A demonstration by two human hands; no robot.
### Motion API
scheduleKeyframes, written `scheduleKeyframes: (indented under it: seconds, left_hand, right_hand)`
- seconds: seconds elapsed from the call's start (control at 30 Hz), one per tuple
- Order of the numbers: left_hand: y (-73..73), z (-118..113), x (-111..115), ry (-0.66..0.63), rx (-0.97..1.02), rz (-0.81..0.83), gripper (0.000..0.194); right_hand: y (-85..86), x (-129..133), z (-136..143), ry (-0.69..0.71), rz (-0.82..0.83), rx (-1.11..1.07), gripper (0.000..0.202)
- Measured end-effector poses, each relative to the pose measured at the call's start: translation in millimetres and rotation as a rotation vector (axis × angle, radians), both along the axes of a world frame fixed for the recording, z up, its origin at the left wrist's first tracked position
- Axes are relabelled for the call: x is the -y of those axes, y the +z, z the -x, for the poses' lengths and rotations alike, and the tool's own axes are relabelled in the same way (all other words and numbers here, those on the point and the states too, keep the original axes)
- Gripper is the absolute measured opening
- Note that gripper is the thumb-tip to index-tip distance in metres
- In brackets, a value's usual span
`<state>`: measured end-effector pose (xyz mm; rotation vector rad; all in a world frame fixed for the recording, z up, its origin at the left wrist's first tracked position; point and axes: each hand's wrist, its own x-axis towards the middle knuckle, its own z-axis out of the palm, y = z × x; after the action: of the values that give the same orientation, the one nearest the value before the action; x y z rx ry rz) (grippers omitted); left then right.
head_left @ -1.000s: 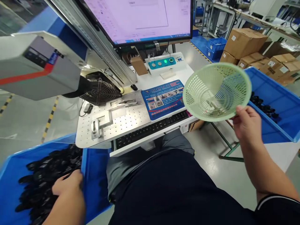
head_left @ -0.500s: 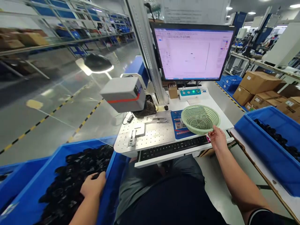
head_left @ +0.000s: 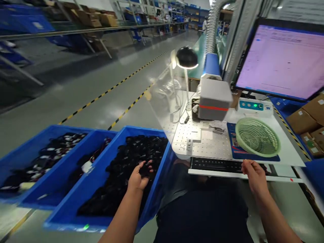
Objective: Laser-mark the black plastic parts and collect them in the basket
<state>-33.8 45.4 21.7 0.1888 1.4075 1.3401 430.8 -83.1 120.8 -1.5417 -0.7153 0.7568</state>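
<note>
Blue plastic bins, three of them, sat in a row on your left. The nearest bin (head_left: 152, 202) was packed with small black parts (head_left: 136, 152), glossy and all jumbled together, too blurry to make out their shape. The middle bin (head_left: 101, 135) and the far bin (head_left: 37, 135) held darker mixed stuff with bits of white showing.

Your left hand (head_left: 138, 177) was down in the nearest bin, on top of the pile, with its grip curled round a few of those black parts.

One green mesh basket (head_left: 258, 136) sat upright on the white desk (head_left: 288, 152), partly over a blue mat (head_left: 233, 140), and looked bare inside. Your right hand (head_left: 255, 173) hovered just in front of the black keyboard (head_left: 217, 165), near the basket but not touching it. Its grip was loosely curled and I couldn't tell if anything was in it.

One grey machine head (head_left: 214, 99) with a red stripe hung over the perforated metal plate (head_left: 202, 140). One monitor (head_left: 283, 60) showed a pinkish screen, one black lamp (head_left: 186, 57) stood at the back, and a small control box (head_left: 254, 106) had one green light on. A couple of cardboard boxes (head_left: 301, 119) were off to the right.
</note>
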Motion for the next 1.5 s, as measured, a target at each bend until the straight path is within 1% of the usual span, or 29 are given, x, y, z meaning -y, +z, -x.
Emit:
scheduleKeyframes:
  seconds: [0.03, 0.07, 0.13, 0.17, 0.23, 0.27, 0.33, 0.43, 0.5, 0.57, 0.7, 0.8, 0.87, 0.93, 1.0, 1.03, 1.1, 1.13, 1.23, 1.3, 1.4, 1.5]
  left_hand:
    - [7.8, 8, 1, -0.012, 0.106, -0.035, 0.015]
    - [16.8, 13, 4, -0.025, 0.270, -0.094, 0.015]
    - [35.7, 16, 11, -0.060, 0.546, -0.186, 0.017]
    - [44.4, 14, 15, -0.091, 0.632, -0.206, 0.017]
    - [58.4, 4, 24, -0.175, 0.735, -0.212, 0.018]
    - [63.3, -3, 29, -0.222, 0.770, -0.204, 0.018]
    - [69.2, -16, 37, -0.319, 0.819, -0.181, 0.020]
    - [70.9, -34, 49, -0.458, 0.867, -0.140, 0.021]
    - [69.1, -44, 55, -0.512, 0.889, -0.107, 0.022]
    - [66.2, -53, 60, -0.532, 0.904, -0.065, 0.022]
    - [59.6, -76, 64, -0.577, 0.915, -0.003, 0.024]
    - [57.3, -93, 64, -0.626, 0.915, 0.008, 0.029]
    - [56.7, -97, 61, -0.621, 0.903, 0.021, 0.030]
    - [55.4, -90, 52, -0.571, 0.860, 0.028, 0.029]
    - [52.1, -75, 40, -0.480, 0.786, 0.013, 0.028]
    - [49.7, -66, 33, -0.425, 0.745, -0.002, 0.027]
    - [43.7, -46, 23, -0.325, 0.679, -0.030, 0.028]
    - [40.4, -37, 19, -0.284, 0.657, -0.039, 0.028]
    - [29.2, -17, 19, -0.211, 0.628, -0.046, 0.031]
    - [21.5, -10, 24, -0.192, 0.627, -0.053, 0.033]
    - [12.3, -7, 32, -0.169, 0.647, -0.068, 0.034]
    - [8.0, -8, 32, -0.143, 0.667, -0.063, 0.034]
  right_hand:
    - [-0.2, -5, 25, 0.102, 0.023, 0.093, 0.035]
    - [0.7, -12, 51, 0.211, 0.041, 0.180, 0.032]
    - [5.5, -29, 103, 0.416, 0.023, 0.323, 0.025]
    - [8.8, -39, 126, 0.515, -0.012, 0.377, 0.022]
    - [15.6, -59, 167, 0.703, -0.112, 0.439, 0.016]
    - [18.4, -68, 183, 0.781, -0.168, 0.453, 0.016]
    - [22.1, -81, 206, 0.894, -0.263, 0.476, 0.019]
    - [21.1, -89, 220, 0.971, -0.326, 0.537, 0.024]
    - [16.3, -87, 221, 0.958, -0.333, 0.576, 0.025]
    - [9.5, -80, 216, 0.920, -0.346, 0.613, 0.023]
    - [0.2, -65, 198, 0.890, -0.373, 0.644, 0.017]
    - [3.3, -60, 177, 0.881, -0.356, 0.624, 0.013]
    - [8.2, -67, 157, 0.797, -0.312, 0.652, 0.012]
    - [11.9, -86, 136, 0.625, -0.236, 0.739, 0.013]
    - [12.4, -115, 116, 0.449, -0.150, 0.854, 0.017]
    - [11.5, -132, 108, 0.400, -0.108, 0.908, 0.018]
    - [8.0, -165, 99, 0.378, -0.013, 0.993, 0.018]
    - [5.8, -180, 98, 0.392, 0.032, 1.019, 0.017]
    - [-1.5, -211, 102, 0.435, 0.105, 1.037, 0.015]
    - [-7.3, -220, 107, 0.437, 0.094, 1.016, 0.014]
    - [-17.0, -219, 107, 0.388, 0.041, 0.960, 0.009]
    - [-25.8, -210, 101, 0.323, -0.002, 0.900, 0.021]
